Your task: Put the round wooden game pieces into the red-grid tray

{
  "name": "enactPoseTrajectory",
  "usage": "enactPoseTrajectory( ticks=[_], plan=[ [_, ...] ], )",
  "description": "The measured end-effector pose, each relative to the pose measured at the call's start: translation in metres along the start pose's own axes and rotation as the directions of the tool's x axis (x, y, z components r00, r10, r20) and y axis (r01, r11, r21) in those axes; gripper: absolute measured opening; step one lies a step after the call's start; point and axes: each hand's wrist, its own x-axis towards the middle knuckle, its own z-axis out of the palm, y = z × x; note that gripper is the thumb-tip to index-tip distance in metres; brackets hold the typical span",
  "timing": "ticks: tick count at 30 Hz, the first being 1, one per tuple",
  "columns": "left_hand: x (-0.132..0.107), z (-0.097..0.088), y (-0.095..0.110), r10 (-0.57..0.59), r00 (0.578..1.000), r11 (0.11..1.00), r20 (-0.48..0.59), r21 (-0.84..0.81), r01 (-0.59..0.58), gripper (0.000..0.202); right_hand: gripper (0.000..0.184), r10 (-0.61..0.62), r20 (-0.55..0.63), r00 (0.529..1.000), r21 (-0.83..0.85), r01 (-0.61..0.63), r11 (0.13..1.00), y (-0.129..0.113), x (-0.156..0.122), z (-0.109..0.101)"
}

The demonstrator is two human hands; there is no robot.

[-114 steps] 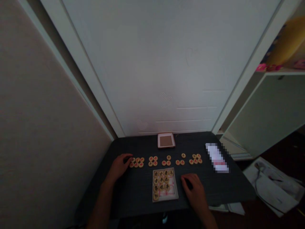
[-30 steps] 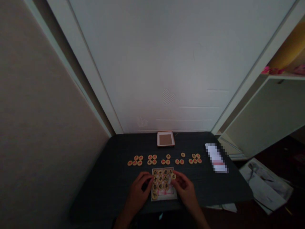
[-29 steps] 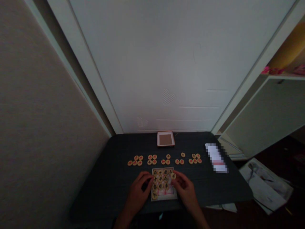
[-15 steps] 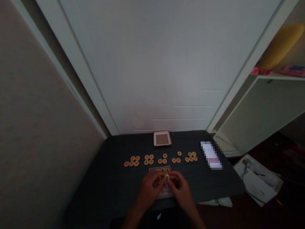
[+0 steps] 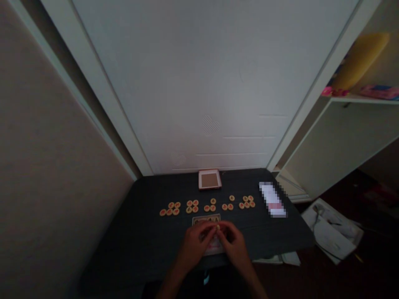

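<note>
Left hand: the left hand (image 5: 195,241) is held over the tray, its thumb and fingertips closed on one side of a small round piece.
Right hand: the same piece is met from the other side by the curled right hand (image 5: 234,242).
Held piece: the light round piece (image 5: 218,227) is pinched between the fingertips of both hands, above the tray; its marking cannot be read.
Tray: the shallow tray (image 5: 215,251) is set on the dark table (image 5: 140,245) and largely covered by the hands; a few dark-marked pieces are glimpsed along its far side.
Loose pieces: beyond the tray, round pieces are laid in five clusters, from the far-left cluster (image 5: 169,212) to the far-right cluster (image 5: 247,205); most are marked in red.
Open box: a shallow box (image 5: 210,180) is placed near the table's back edge.
Pixelated object: a blurred-out whitish object (image 5: 272,199) is seen at the table's right side.
</note>
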Motion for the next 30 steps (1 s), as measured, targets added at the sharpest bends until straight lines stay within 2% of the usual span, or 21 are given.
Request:
enactPoseTrajectory(
  ticks=[3, 11, 18, 20, 24, 30],
  plan=[
    [0.001, -0.001, 0.003, 0.008, 1.000, 1.000, 0.026, -0.014, -0.007, 0.019, 0.037, 0.001, -0.010, 1.000, 0.011, -0.001, 1.000, 0.001, 0.001, 0.000],
    [0.000, -0.004, 0.000, 0.052, 0.997, 0.996, 0.056, 0.075, -0.056, 0.022, 0.040, 0.041, 0.001, 0.999, 0.030, -0.041, 0.999, 0.004, 0.002, 0.000],
    [0.001, -0.008, -0.003, 0.157, 0.985, 0.943, 0.070, 0.287, -0.171, 0.026, 0.041, 0.041, -0.035, 0.999, 0.029, -0.040, 0.999, 0.002, 0.002, 0.001],
    [0.001, -0.009, -0.005, 0.184, 0.980, 0.921, 0.075, 0.336, -0.199, 0.027, 0.042, 0.028, -0.076, 0.997, 0.028, -0.026, 0.999, 0.000, 0.002, 0.001],
    [0.002, -0.010, -0.008, 0.157, 0.983, 0.888, 0.096, 0.421, -0.183, 0.028, 0.042, 0.028, -0.180, 0.983, -0.008, -0.030, 1.000, 0.000, 0.003, -0.003],
    [0.006, -0.002, 0.000, 0.139, 0.973, 0.841, 0.185, 0.496, -0.214, 0.013, 0.038, -0.002, -0.206, 0.978, -0.098, -0.018, 0.995, 0.003, 0.006, -0.014]
  ],
)
